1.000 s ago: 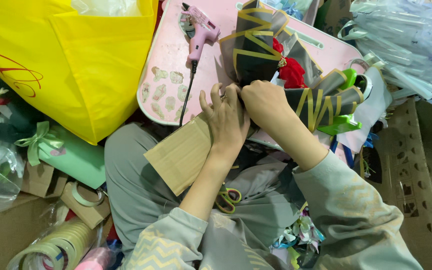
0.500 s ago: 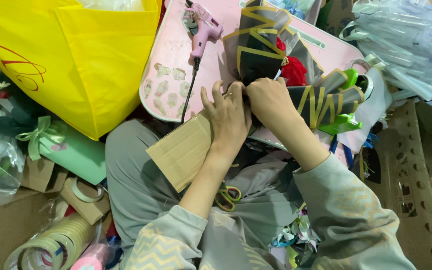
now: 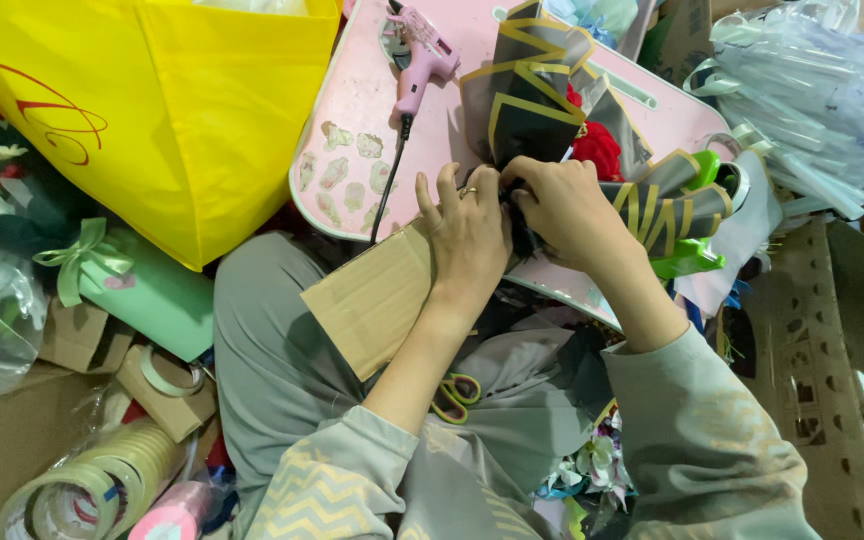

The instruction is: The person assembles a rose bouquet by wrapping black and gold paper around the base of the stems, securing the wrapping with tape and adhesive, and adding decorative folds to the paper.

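Note:
Both hands meet over a bouquet wrapped in black paper with gold stripes (image 3: 537,95) that lies on a pink lap table (image 3: 352,120). My left hand (image 3: 467,235) pinches the wrap's gathered stem end. My right hand (image 3: 562,210) grips the same spot from the right. Red flowers (image 3: 597,148) show inside the wrap. A second piece of black and gold wrap (image 3: 662,205) and green ribbon (image 3: 692,258) lie to the right. A brown cardboard piece (image 3: 372,300) rests under my left wrist.
A pink glue gun (image 3: 422,60) lies on the table, its cord trailing down. A yellow bag (image 3: 162,110) stands at left, with a mint gift box (image 3: 152,290) and tape rolls (image 3: 82,485) below. Yellow-handled scissors (image 3: 457,395) lie on my lap. Clear sleeves (image 3: 822,90) pile at right.
The hands have stayed pressed together on the wrap's stem, with only small finger shifts. The view has drifted slightly.

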